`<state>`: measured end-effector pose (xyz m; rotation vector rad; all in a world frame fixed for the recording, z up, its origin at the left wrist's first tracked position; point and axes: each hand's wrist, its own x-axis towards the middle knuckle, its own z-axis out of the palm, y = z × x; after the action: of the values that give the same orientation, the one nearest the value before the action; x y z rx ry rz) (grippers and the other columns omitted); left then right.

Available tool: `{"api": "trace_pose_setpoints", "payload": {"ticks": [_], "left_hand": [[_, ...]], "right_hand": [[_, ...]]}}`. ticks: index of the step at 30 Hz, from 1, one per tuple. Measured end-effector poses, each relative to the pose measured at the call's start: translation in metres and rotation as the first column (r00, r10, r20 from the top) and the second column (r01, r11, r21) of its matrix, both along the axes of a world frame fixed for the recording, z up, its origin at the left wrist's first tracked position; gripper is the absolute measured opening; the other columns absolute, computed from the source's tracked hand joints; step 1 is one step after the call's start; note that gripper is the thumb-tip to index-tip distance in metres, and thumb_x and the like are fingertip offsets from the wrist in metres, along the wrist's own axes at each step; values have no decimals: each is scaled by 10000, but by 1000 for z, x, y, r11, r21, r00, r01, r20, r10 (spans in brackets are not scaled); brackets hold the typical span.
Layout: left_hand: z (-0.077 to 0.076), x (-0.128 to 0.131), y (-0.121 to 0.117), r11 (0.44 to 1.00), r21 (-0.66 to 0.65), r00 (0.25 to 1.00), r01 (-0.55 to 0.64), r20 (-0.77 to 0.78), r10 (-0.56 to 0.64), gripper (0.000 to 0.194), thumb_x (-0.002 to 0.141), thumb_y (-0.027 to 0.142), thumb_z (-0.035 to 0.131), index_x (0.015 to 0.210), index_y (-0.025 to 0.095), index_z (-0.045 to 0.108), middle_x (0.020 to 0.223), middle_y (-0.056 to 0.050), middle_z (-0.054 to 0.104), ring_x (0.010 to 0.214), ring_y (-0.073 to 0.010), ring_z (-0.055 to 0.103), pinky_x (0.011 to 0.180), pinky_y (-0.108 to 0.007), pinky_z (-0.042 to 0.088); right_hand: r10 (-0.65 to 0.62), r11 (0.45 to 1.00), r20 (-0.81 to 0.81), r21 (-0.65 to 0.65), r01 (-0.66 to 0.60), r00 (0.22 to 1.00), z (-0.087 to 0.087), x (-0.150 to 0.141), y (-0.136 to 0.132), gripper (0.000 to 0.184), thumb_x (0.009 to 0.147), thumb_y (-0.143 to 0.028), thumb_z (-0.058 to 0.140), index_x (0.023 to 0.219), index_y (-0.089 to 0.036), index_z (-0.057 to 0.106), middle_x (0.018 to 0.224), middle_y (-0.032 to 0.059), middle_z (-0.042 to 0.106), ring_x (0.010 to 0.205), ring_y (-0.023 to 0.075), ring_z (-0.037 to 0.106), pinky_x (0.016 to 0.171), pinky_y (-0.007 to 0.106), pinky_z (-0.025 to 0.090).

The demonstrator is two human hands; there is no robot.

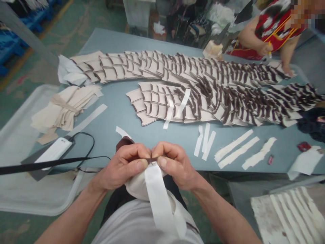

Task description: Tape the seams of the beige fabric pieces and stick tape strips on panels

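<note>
Both hands meet at the table's near edge, pinching a dark brown fabric edge (152, 160) between thumbs and fingers. My left hand (127, 162) is closed on its left part, and my right hand (175, 164) grips it just to the right. From under the thumbs a white strip (157, 193) hangs down toward my lap. A cream fabric piece (137, 185) hangs below the brown edge, partly hidden by the hands. More brown cloth (124, 143) shows behind my left fingers.
Long overlapping rows of cream pieces with brown edges (152, 101) cover the table (111, 112). Loose white strips (237, 149) lie nearer me. On the left are a tied cream bundle (66, 105), a white power bank (54, 152) with cable and a white tray (38, 206). A co-worker (269, 37) stands across.
</note>
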<state>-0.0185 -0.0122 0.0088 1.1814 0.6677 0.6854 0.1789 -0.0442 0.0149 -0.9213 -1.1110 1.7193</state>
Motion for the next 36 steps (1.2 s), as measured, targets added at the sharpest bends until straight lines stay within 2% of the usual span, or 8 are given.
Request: {"api": "trace_pose_setpoints", "payload": {"ticks": [3, 6, 10, 17, 21, 25, 31, 36], "left_hand": [[8, 0, 4, 992, 125, 995, 17, -100, -4, 484, 946, 610, 708, 737, 181, 626, 703, -16, 584, 612, -137, 493, 538, -248, 408], [22, 3, 8, 951, 301, 981, 66, -193, -7, 353, 985, 406, 683, 714, 186, 630, 663, 9, 570, 600, -126, 490, 548, -234, 401], [34, 9, 7, 875, 465, 964, 137, -266, -10, 254, 962, 192, 627, 709, 185, 621, 611, 45, 543, 565, -97, 464, 554, -210, 385], [43, 12, 3, 874, 474, 963, 110, -269, 25, 71, 887, 168, 701, 821, 191, 687, 718, 42, 666, 610, -86, 544, 578, -173, 429], [44, 15, 4, 906, 409, 957, 112, -289, 12, 133, 920, 209, 651, 795, 184, 686, 696, 32, 654, 587, -95, 539, 533, -181, 415], [40, 18, 7, 912, 384, 951, 146, -308, -23, 258, 1001, 302, 588, 802, 171, 689, 690, 30, 632, 607, -103, 532, 541, -194, 403], [42, 23, 10, 881, 433, 935, 192, -354, -30, 386, 1097, 361, 437, 848, 175, 666, 714, 35, 600, 620, -115, 522, 571, -221, 411], [46, 27, 9, 855, 485, 939, 181, -344, -3, 333, 1072, 302, 477, 776, 188, 578, 661, 65, 492, 575, -97, 428, 544, -220, 366]], "right_hand": [[27, 997, 117, 63, -34, 993, 6, 11, 4, 254, 890, -422, 686, 806, -198, 602, 697, -41, 507, 626, 111, 402, 582, 237, 346], [106, 984, 237, 114, -136, 966, 18, 23, 11, 243, 891, -391, 685, 778, -190, 608, 663, -48, 504, 618, 108, 406, 583, 238, 343], [209, 968, 269, 79, -237, 940, 31, 29, 15, 430, 906, -472, 721, 656, -204, 497, 611, -66, 404, 573, 88, 320, 522, 236, 270], [77, 971, 169, 211, -112, 983, 21, 29, 2, 478, 995, -477, 650, 654, -220, 436, 605, -73, 352, 549, 87, 281, 517, 257, 241], [-43, 989, 6, 145, 42, 999, 6, 25, -6, 535, 994, -582, 647, 673, -227, 407, 616, -75, 331, 558, 95, 275, 524, 257, 242], [-88, 989, 4, 122, 87, 996, 2, 22, -11, 574, 992, -643, 625, 671, -234, 383, 600, -76, 328, 546, 96, 268, 523, 264, 223], [-55, 968, 105, 248, 27, 993, 0, 33, -3, 537, 995, -597, 659, 674, -221, 450, 614, -69, 350, 565, 98, 291, 540, 259, 260], [63, 980, 182, 173, -95, 981, 5, 43, 9, 535, 960, -650, 676, 709, -192, 557, 634, -53, 432, 572, 90, 326, 531, 244, 287]]}}
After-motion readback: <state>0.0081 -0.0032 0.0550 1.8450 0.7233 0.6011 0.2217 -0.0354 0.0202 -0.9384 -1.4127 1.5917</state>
